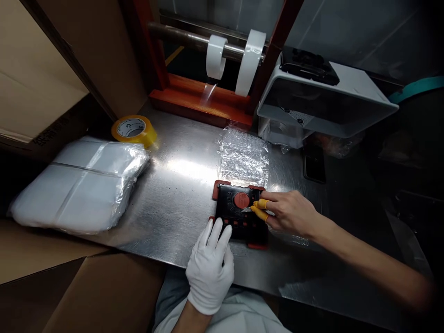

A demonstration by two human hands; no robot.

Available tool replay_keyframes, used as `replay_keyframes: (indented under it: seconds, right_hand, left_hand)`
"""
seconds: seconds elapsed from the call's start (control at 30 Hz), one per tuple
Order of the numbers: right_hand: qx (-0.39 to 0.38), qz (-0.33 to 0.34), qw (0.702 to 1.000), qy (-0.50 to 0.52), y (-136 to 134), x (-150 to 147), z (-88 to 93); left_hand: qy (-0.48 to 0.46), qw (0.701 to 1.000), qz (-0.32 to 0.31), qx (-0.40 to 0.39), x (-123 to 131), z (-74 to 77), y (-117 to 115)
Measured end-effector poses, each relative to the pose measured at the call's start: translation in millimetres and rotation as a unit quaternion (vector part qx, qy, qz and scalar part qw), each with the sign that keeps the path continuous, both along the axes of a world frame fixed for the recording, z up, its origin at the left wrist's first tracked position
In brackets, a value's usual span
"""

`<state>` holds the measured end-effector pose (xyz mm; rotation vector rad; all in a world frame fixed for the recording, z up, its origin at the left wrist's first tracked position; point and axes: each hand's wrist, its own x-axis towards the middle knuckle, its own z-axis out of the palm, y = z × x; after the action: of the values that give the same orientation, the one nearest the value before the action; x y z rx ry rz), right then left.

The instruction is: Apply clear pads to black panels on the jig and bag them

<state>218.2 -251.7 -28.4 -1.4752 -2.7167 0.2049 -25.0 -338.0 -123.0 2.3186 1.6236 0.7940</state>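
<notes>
A black flat part (225, 203) with a round red disc (242, 200) lies on the metal table, with red corner pieces (257, 246) around it. My left hand (211, 266), in a white glove, rests its fingertips on the part's lower left edge, fingers spread and holding nothing. At the part's right side is my right hand (289, 212), with yellow covers on two fingers. Those fingers pinch a small, thin, shiny piece (246, 210) just below the disc. What that piece is cannot be made out.
Clear plastic bags (244, 157) lie behind the part. A bagged stack (83, 185) and yellow tape roll (133, 131) are at left. A red frame (204, 108) holds two white rolls at the back. A grey bin (322, 99) and phone (314, 163) stand right.
</notes>
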Motion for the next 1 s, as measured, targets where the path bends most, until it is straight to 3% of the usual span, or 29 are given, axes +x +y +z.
replay_keyframes:
  seconds: [0.1,0.17,0.23,0.4,0.63,0.83,1.0]
  right_hand:
    - [-0.048,-0.006,0.998,0.049,6,2,2.4]
    - [-0.091,-0.068,0.981,0.160,5,5,0.3]
    - [-0.106,-0.165,0.941,0.275,-3,10,-4.7]
    - [-0.066,-0.378,0.856,0.347,-52,31,-23.5]
    - [-0.052,-0.525,0.748,0.403,-129,72,-43.2]
    - [-0.010,-0.575,0.736,0.357,-150,93,-40.1]
    - [0.023,-0.646,0.730,0.223,-168,130,-52.7]
  left_hand:
    - [-0.001,1.000,0.001,0.006,0,2.0,0]
    - [-0.007,1.000,0.001,0.013,0,1.9,-1]
    - [-0.015,1.000,0.001,0.020,0,1.3,-1]
    - [-0.041,0.999,0.003,0.027,0,6.0,0]
    - [-0.005,0.997,-0.077,-0.009,14,27.1,30]
    - [-0.012,0.996,-0.090,-0.004,25,27.1,50]
    - [-0.123,0.990,-0.059,0.026,4,22.2,33]
